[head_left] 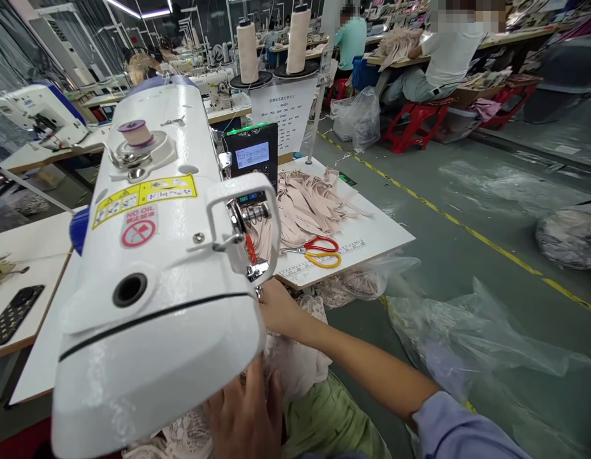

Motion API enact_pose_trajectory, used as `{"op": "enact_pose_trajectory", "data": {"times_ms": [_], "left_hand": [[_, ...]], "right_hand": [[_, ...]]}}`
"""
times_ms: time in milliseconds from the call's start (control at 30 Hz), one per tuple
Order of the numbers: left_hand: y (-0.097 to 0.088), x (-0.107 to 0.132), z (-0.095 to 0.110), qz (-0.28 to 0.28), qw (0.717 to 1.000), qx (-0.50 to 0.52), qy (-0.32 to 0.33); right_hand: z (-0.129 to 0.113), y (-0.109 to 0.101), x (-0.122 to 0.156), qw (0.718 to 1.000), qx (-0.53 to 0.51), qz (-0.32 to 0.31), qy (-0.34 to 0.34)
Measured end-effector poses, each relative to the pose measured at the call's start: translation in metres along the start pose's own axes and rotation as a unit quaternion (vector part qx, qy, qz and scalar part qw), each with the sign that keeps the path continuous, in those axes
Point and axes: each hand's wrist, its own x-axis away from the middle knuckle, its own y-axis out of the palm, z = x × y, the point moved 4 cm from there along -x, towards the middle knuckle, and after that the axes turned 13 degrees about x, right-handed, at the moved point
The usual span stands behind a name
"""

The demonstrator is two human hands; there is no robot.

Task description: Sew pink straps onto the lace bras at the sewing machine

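Observation:
A white sewing machine fills the left and middle of the head view. My left hand is below its front end, fingers bent and closed on a pale pink lace garment. That garment spreads over my lap, with more lace showing left of the hand. My right hand reaches in beside the machine head, close to the needle area. Its fingertips are hidden behind the machine, so what they touch cannot be seen.
Beige fabric strips are heaped on the white table, beside red-and-yellow scissors. Behind the machine stand thread cones and a control screen. Plastic bags lie on the floor. A seated person works farther back.

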Motion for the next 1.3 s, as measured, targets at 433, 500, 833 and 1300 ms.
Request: {"op": "enact_pose_trajectory", "data": {"times_ms": [433,500,833,1300], "left_hand": [[-0.003,0.007,-0.018,0.029,0.999,0.042,-0.009],[-0.004,0.014,-0.035,0.063,0.993,0.086,-0.047],[0.031,0.020,-0.092,-0.020,0.802,0.442,-0.402],[0.008,0.031,-0.083,-0.121,0.787,0.464,-0.388]], "right_hand": [[0.014,0.000,0.015,0.998,-0.041,0.048,0.025],[0.019,-0.003,0.027,0.994,-0.073,0.065,0.055],[0.011,0.000,0.081,0.995,-0.073,0.016,0.058],[0.004,0.004,0.084,0.996,-0.046,0.015,0.069]]}}
